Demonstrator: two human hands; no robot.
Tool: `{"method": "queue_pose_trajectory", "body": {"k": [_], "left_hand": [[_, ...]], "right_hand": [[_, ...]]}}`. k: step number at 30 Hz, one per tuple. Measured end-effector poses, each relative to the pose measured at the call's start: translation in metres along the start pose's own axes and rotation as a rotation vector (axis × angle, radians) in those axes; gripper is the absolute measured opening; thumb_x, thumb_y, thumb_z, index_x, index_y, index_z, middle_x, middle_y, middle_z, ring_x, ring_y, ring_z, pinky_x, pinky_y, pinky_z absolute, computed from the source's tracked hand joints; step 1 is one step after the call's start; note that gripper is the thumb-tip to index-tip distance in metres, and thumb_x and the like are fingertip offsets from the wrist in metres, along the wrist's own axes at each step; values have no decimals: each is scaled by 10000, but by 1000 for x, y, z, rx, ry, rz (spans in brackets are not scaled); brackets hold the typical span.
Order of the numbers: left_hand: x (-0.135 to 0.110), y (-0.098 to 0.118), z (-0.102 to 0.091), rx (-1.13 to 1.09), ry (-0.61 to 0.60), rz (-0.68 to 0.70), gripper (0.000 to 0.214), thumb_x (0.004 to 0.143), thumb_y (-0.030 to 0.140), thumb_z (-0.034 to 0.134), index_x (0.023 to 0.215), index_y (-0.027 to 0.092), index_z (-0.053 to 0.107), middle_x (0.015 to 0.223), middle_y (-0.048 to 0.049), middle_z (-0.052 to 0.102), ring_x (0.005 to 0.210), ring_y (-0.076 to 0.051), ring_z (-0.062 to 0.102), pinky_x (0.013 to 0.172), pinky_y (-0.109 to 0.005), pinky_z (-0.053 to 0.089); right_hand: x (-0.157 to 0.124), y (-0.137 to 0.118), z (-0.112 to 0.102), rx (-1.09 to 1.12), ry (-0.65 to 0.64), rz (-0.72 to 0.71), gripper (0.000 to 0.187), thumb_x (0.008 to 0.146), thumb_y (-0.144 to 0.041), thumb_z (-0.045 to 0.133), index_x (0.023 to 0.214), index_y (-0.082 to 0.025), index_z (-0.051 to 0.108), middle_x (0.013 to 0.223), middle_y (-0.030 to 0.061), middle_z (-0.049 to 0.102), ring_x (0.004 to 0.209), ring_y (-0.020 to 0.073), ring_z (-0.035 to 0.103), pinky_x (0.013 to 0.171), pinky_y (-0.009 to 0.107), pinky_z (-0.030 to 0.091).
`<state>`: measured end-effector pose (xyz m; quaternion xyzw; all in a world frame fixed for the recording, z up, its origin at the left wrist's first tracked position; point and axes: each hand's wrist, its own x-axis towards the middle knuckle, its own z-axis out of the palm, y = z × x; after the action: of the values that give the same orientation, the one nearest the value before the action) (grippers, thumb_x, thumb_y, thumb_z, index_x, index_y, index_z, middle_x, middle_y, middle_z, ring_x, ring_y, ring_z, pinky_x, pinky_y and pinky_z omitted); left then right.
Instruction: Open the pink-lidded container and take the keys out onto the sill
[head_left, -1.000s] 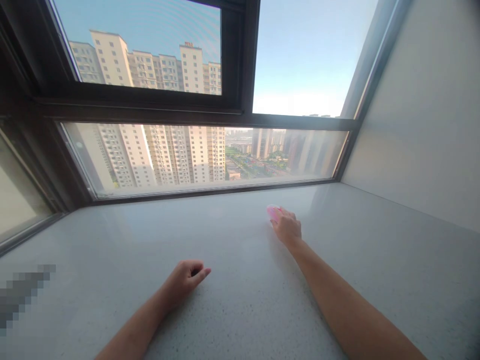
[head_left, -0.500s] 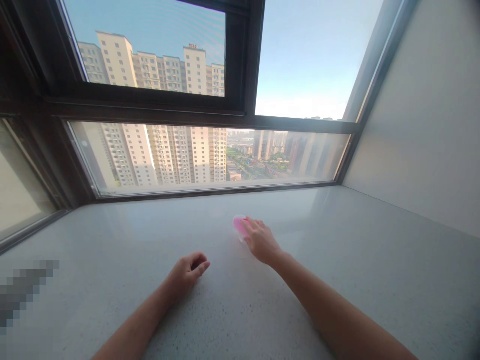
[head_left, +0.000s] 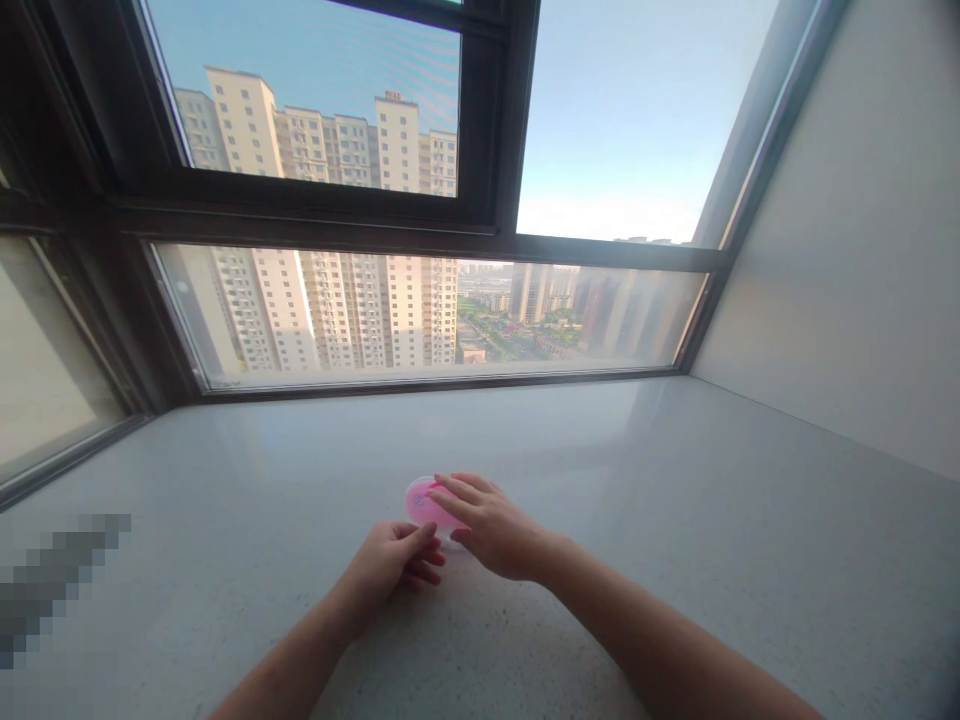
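Window: one glass window in a dark brown frame (head_left: 450, 225), beyond the fingers of both hands; three panes face forward, two above and one long and low.
Window sill: one broad, pale grey-white, speckled slab with a soft sheen (head_left: 675, 480), spread beneath the fingers and out to either side.
White wall: one, smooth and plain (head_left: 847, 230), well to the right of the fingers.
Tower blocks: several cream, many-windowed high-rises (head_left: 337, 310), seen through the glass, beyond and left of the fingers; they run together, so no sure count.
Forearms: two, both bare (head_left: 637, 630), reaching back from the fingers.
Grey patch: one, blurred into coarse squares (head_left: 52, 580), well left of the left fingers; cannot tell what it is.
Right hand: one (head_left: 495, 525), fingers nearly straight, slightly parted, laid over a flat, round, pink, plastic-looking disc (head_left: 429, 514); cannot tell whether they grip or only press it.
Left hand: one (head_left: 397, 555), fingers loosely curled, thumb at the disc's near edge; cannot tell whether they pinch it.
Pink disc: one, bright pink with a thin clear rim, under the right fingers, its right part hidden by them.
Bluish mark: one (head_left: 420, 500), on the disc just left of the right fingertips, too small to read.
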<state>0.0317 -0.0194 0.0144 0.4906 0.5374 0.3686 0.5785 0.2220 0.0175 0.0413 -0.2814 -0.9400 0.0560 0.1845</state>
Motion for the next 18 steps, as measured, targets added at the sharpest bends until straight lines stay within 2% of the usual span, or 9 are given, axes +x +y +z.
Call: {"method": "queue_pose_trajectory", "body": {"k": [5, 8, 12, 15, 18], "left_hand": [[-4, -4, 20, -236, 52, -61, 417, 665, 498, 637, 785, 99, 650, 763, -124, 708, 677, -182, 665, 574, -231, 480], [-4, -6, 21, -255, 67, -47, 400, 641, 487, 669, 758, 105, 648, 732, -111, 709, 668, -182, 663, 574, -234, 486], [-3, -7, 20, -260, 65, -47, 379, 647, 476, 669, 722, 106, 637, 684, -100, 707, 637, -183, 662, 568, -247, 495], [-2, -7, 20, -272, 76, -63, 349, 660, 447, 669, 704, 103, 631, 665, -100, 704, 618, -181, 661, 553, -251, 498], [-1, -7, 21, -298, 86, -78, 328, 669, 425, 670, 704, 102, 625, 663, -99, 703, 604, -181, 660, 534, -251, 496]], "right_hand": [[2, -4, 4, 21, 62, 17, 513, 837, -314, 487, 1326, -267, 338, 1399, 39, 318, 1225, 234, 291, 982, 390, 282], [4, -6, 4, 59, 135, 33, 410, 855, -320, 461, 1261, -267, 431, 1344, 47, 404, 1161, 219, 369, 959, 374, 299], [9, -7, -3, 69, 127, 15, 368, 819, -317, 515, 1181, -253, 503, 1249, 67, 486, 1065, 214, 442, 913, 360, 315], [20, -5, -7, 74, 152, 120, 287, 838, -384, 473, 1053, -210, 548, 1068, 77, 573, 946, 206, 500, 829, 340, 353], [44, 1, -5, 78, 158, 315, 367, 897, -444, 316, 1039, -164, 508, 879, 74, 614, 792, 180, 549, 716, 298, 378]]}}
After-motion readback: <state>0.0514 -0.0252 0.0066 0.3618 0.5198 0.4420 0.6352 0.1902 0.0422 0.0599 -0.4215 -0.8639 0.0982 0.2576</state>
